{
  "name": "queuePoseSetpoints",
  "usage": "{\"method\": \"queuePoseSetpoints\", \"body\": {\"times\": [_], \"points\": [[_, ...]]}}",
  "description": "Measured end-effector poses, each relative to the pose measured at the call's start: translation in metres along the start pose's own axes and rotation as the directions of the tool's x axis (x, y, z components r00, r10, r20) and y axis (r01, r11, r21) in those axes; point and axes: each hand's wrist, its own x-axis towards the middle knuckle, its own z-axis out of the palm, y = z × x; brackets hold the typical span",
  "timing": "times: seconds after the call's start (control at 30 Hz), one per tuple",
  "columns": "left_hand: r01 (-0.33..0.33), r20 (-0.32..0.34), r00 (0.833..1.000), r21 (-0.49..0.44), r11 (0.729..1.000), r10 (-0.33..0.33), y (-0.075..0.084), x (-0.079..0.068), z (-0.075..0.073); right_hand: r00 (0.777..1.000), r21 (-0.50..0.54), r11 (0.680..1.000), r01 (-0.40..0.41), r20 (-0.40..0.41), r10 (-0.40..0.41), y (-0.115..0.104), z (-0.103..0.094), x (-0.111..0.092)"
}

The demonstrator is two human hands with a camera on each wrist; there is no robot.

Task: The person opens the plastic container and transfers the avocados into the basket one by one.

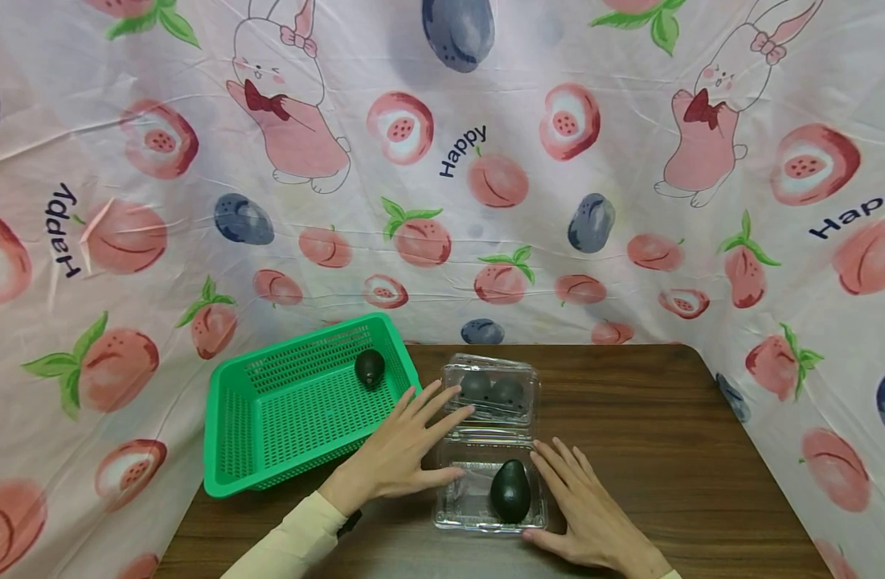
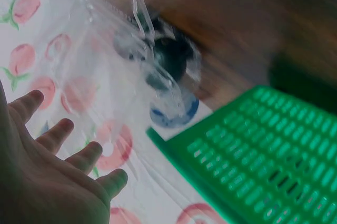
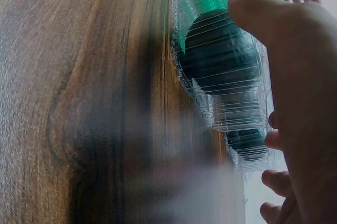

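A hinged clear plastic clamshell box (image 1: 471,515) lies open on the table, with one dark green avocado (image 1: 510,492) in its right half. Two more dark avocados (image 1: 475,388) show through clear plastic behind it, beyond the raised lid. My left hand (image 1: 402,450) is spread flat over the box's left side, fingertips at the lid's edge; in the left wrist view its fingers (image 2: 55,135) hold nothing. Along the box's right side lies my right hand (image 1: 590,511), fingers extended, thumb at the near right corner. The right wrist view shows that thumb (image 3: 250,10) against the box's rim.
A green perforated plastic basket (image 1: 228,434) stands tilted at the left, with one dark avocado (image 1: 370,367) near its back right corner. The brown wood-grain table (image 1: 652,426) extends to the right. A fruit-and-rabbit printed cloth (image 1: 413,177) hangs behind and at both sides.
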Motion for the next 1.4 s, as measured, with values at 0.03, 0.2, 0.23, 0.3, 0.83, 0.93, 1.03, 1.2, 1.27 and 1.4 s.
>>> {"method": "queuePoseSetpoints", "body": {"times": [0.03, 0.2, 0.23, 0.3, 0.83, 0.93, 1.03, 1.2, 1.27, 1.4], "points": [[-0.009, -0.001, 1.0, 0.002, 1.0, 0.009, 0.002, 0.001, 0.002, 1.0, 0.001, 1.0, -0.002, 0.003, 0.002, 0.0, 0.0, 0.0], [-0.03, 0.034, 0.999, 0.008, 1.0, 0.029, 0.014, 0.004, 0.012, 1.0, 0.0, 1.0, -0.002, 0.0, 0.002, 0.0, -0.001, 0.0], [-0.028, 0.045, 0.999, -0.001, 1.0, 0.028, 0.016, 0.005, 0.014, 1.0, -0.002, 1.0, 0.0, -0.003, 0.0, 0.0, -0.001, 0.0], [-0.026, 0.06, 0.998, -0.027, 0.999, 0.028, 0.021, 0.005, 0.018, 1.0, -0.004, 1.0, 0.007, -0.01, -0.007, 0.0, -0.001, 0.001], [-0.05, 0.134, 0.989, -0.081, 0.996, 0.06, 0.046, 0.017, 0.039, 1.0, 0.005, 1.0, 0.003, -0.011, -0.003, -0.001, -0.001, 0.0], [-0.051, 0.161, 0.985, -0.109, 0.993, 0.068, 0.05, 0.019, 0.04, 1.0, 0.002, 1.0, 0.005, -0.012, -0.005, -0.001, 0.0, -0.001], [-0.062, 0.179, 0.98, -0.12, 0.991, 0.083, 0.054, 0.02, 0.042, 1.0, -0.004, 1.0, 0.012, -0.017, -0.013, -0.001, 0.001, -0.001], [-0.096, 0.173, 0.978, -0.118, 0.988, 0.116, 0.058, 0.022, 0.044, 1.0, 0.003, 1.0, 0.003, 0.0, -0.003, -0.001, 0.002, -0.001], [-0.097, 0.176, 0.977, -0.131, 0.987, 0.119, 0.06, 0.023, 0.045, 1.0, 0.007, 1.0, -0.001, 0.009, 0.001, -0.001, 0.002, -0.001], [-0.083, 0.199, 0.973, -0.173, 0.981, 0.117, 0.062, 0.023, 0.046, 1.0, 0.012, 1.0, 0.003, 0.013, -0.003, -0.001, 0.003, -0.002]]}}
